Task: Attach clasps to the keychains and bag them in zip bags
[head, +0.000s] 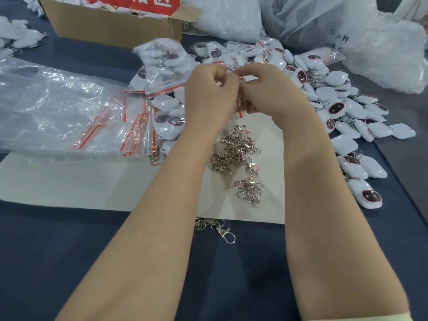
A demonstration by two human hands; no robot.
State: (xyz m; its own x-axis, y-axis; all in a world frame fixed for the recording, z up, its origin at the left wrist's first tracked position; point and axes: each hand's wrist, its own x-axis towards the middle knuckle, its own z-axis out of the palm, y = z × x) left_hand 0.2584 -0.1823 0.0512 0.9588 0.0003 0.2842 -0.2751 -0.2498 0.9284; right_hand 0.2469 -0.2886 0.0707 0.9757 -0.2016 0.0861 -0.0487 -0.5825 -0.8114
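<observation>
Clear red-strip zip bags [129,126] fanned on the bench [46,251] at left; silver clasps [236,151] heaped on a white sheet [69,179] centre; white keychains [347,112] with dark faces piled right. Left grip [208,93] and right grip [261,89] are both curled, fingertips meeting just above the clasps, pinching one bag [239,110] between them. Only its red strip shows under the palms; contents hidden.
</observation>
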